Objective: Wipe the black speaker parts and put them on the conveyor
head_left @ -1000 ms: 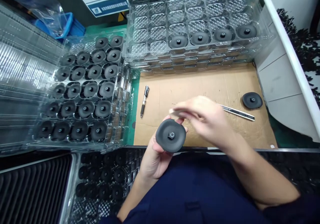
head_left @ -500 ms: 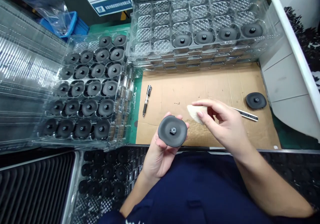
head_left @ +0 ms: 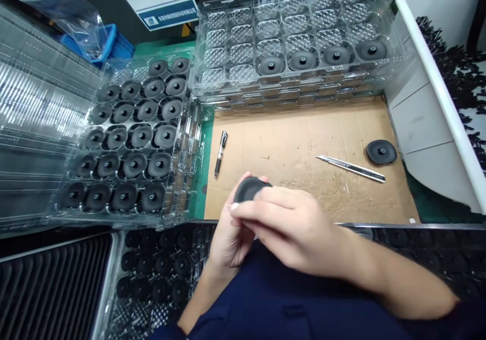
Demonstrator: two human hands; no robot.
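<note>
My left hand (head_left: 224, 239) holds a black rounded disc (head_left: 247, 188) over the front edge of the cardboard sheet. Across the disc lies my right hand (head_left: 290, 223), its fingers pressed together at the disc's near left edge and hiding most of it. A small bit of white cloth (head_left: 234, 206) shows at its fingertips; the rest is covered. To the right on the cardboard (head_left: 288, 137) are a slim cutter knife (head_left: 353, 168) and another black disc (head_left: 381, 152). A pen (head_left: 220, 155) lies on the left side.
Clear trays with black discs stand at left (head_left: 142, 136) and at the back (head_left: 304, 60). A white bin (head_left: 433, 107) of small black parts is at right. A blue basket (head_left: 114, 41) sits at the back left. More discs (head_left: 163, 264) are below the table edge.
My right hand has moved left with the white cloth, from beside the disc onto it. The cutter knife is now fully uncovered. The view has shifted slightly.
</note>
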